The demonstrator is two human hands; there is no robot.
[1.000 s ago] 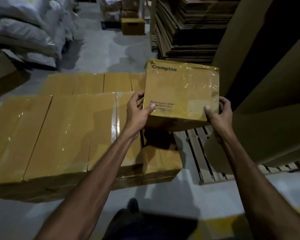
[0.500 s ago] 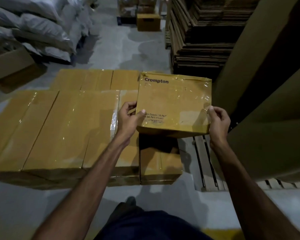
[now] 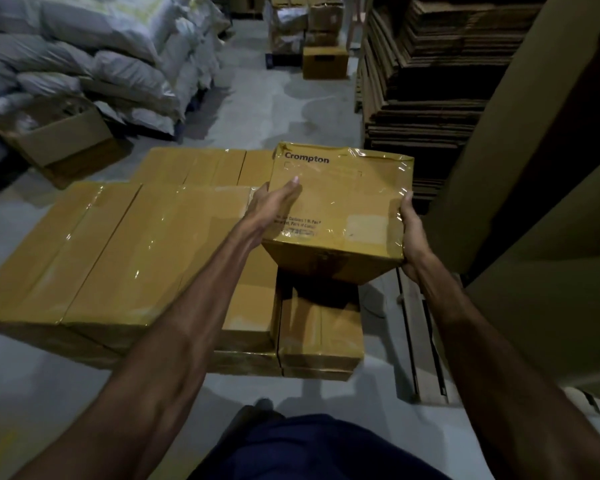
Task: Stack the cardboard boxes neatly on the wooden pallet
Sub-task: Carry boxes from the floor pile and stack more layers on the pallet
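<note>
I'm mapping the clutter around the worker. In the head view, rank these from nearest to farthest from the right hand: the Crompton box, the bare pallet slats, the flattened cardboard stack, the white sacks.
1. Crompton box: held by the right hand at its right edge.
2. Bare pallet slats: just below that hand.
3. Flattened cardboard stack: behind, upper right.
4. White sacks: far upper left.

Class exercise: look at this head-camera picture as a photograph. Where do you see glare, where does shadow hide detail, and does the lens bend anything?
Head view: glare streaks the plastic wrap on the held Crompton box and the stacked boxes; deep shadow beneath the held box hides part of the pallet; dim overall, darkest at the flattened cardboard stack; wide-angle stretch elongates the forearms toward the bottom corners.
</note>
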